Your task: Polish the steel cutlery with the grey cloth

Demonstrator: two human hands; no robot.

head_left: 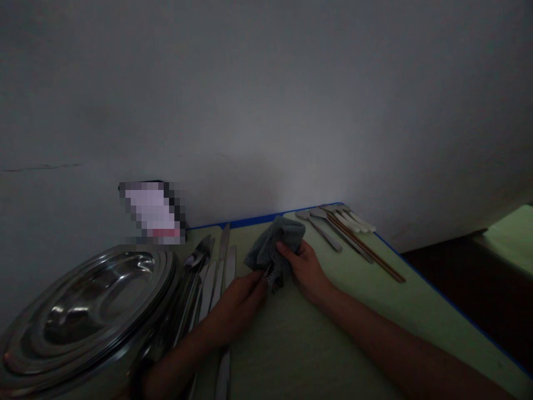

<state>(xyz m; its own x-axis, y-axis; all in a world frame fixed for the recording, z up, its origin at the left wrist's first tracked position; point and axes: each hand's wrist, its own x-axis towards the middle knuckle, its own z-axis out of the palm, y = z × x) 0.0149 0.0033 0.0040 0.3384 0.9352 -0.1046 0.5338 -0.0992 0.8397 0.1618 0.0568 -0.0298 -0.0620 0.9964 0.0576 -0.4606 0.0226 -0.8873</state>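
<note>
My right hand (306,266) grips a grey-blue checked cloth (280,244), thumb on the near side, over the middle of the table. Just left of it, my left hand (245,294) is closed at the cloth's lower edge. A thin, shiny metal utensil (267,272) shows as a sliver between its fingers and the cloth; the rest is hidden. Below and left of that hand lie several table knives (220,272) and other metal cutlery (195,266). To the right of the cloth lie a spoon (325,233) and a pair of wooden chopsticks (370,253).
Stacked oval steel trays (166,264) fill the left side. Behind them a phone-like device (152,205), blurred out, leans against the grey wall (266,100). Several white-handled utensils (347,221) lie at the back right. The pale green table (316,344) has a blue edge.
</note>
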